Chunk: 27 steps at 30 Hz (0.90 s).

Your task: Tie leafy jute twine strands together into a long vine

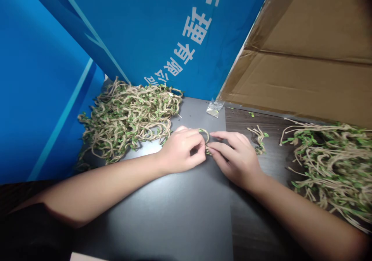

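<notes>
Between my two hands is a short twine cord with green leaves (207,135), bent into a loop over the grey mat. My left hand (186,146) is closed, thumb and fingertips pinching the cord from the left. From the right, my right hand (235,156) pinches at the lower part of the same cord, with the thumb and fingertips close together. Fingers hide much of the cord, so I cannot make out whether it is knotted. Just past my right hand lies a loose leafy twine piece (260,140) on the dark wood table.
A large heap of leafy twine loops (130,117) lies at the left. Straighter leafy twine strands (334,168) are piled at the right. A small clear plastic packet (214,109) sits near the blue panel (162,28). Cardboard (305,67) stands behind the right side.
</notes>
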Motion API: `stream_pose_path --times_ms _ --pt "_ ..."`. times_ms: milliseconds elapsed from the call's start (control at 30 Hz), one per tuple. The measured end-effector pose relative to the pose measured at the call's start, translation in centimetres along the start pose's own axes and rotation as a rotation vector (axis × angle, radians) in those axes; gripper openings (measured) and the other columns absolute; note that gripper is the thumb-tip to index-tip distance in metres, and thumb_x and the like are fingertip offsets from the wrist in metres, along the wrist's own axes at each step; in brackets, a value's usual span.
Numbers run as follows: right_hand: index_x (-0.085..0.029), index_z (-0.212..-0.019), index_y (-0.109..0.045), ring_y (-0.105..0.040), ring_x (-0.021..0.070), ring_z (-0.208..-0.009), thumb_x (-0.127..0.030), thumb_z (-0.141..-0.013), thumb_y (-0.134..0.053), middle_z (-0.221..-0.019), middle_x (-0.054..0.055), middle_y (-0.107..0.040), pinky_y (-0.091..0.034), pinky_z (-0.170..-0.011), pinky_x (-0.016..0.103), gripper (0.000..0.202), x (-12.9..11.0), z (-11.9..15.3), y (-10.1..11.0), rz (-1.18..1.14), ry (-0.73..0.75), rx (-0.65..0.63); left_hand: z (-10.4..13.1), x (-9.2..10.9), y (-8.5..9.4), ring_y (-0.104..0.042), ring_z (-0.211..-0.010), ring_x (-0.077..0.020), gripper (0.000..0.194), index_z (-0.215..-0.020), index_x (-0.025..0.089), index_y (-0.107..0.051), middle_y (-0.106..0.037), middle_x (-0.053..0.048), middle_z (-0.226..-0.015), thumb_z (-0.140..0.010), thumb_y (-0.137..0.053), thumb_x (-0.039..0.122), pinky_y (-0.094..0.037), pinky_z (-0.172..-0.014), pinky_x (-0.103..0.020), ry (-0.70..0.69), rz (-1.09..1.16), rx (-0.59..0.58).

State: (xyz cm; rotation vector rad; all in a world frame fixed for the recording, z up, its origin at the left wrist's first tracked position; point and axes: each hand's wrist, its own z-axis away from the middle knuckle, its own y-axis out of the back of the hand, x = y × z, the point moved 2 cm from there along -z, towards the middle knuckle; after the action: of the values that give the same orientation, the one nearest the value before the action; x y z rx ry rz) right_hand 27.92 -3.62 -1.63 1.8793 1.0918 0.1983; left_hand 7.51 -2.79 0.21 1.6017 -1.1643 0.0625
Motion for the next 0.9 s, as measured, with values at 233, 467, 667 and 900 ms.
stream_pose_path --times_ms 233,467,667,900 --pt "-0.022 -0.101 -0.067 -0.069 0.0227 -0.099 -0.02 -0.099 -0.066 -0.107 0.007 -0.072 -0.052 -0.087 0.04 0.004 0.7 -0.3 0.1 -0.101 -0.169 0.063 0.1 -0.1 0.0 -0.054 -0.067 -0.0124 0.013 -0.078 0.017 -0.062 -0.062 0.002 -0.072 -0.091 -0.059 0.015 -0.039 -0.076 -0.031 0.004 -0.014 0.002" --pt "-0.022 -0.096 -0.064 -0.069 0.0211 -0.093 -0.018 -0.1 -0.061 -0.098 0.006 -0.071 -0.055 -0.083 0.037 0.006 1.5 -0.6 0.1 -0.211 -0.31 0.109 0.1 -0.3 -0.2 -0.055 -0.069 -0.0128 0.013 -0.078 0.017 -0.061 -0.063 0.001 -0.073 -0.091 -0.058 0.015 -0.039 -0.076 -0.032 0.011 -0.012 -0.013" --pt "-0.024 -0.127 -0.063 -0.068 0.0275 -0.116 -0.013 -0.096 -0.06 -0.126 0.012 -0.071 -0.053 -0.099 0.048 0.033 0.7 -0.5 0.2 -0.123 -0.163 0.075 0.1 -0.1 -0.1 -0.053 -0.067 -0.0128 0.015 -0.077 0.017 -0.06 -0.061 0.001 -0.072 -0.092 -0.056 0.017 -0.04 -0.075 -0.031 0.012 -0.022 -0.026" --pt "-0.027 -0.133 -0.063 -0.062 0.0313 -0.127 -0.013 -0.093 -0.066 -0.149 0.013 -0.06 -0.054 -0.102 0.052 0.042 0.2 0.0 -0.1 -0.073 0.01 -0.021 0.0 -0.1 -0.1 -0.052 -0.066 -0.0132 0.019 -0.074 0.018 -0.057 -0.06 0.001 -0.07 -0.093 -0.055 0.018 -0.039 -0.074 -0.032 0.011 -0.043 -0.032"
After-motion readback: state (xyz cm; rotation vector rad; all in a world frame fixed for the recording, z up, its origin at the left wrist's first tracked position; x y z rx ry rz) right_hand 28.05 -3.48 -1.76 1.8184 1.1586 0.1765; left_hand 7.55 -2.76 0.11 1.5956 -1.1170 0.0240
